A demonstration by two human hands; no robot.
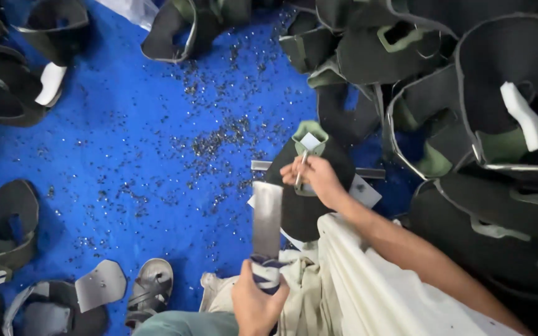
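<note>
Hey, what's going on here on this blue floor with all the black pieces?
A person is working over a blue sheet scattered with small dark bits. Their left hand grips the wrapped handle of a flat metal bar. Their right hand holds a thin metal tool against a black shoe upper with a green tongue, which lies over the bar. Piles of similar uppers ring the spot, and a sandal lies near the bottom edge.
</note>
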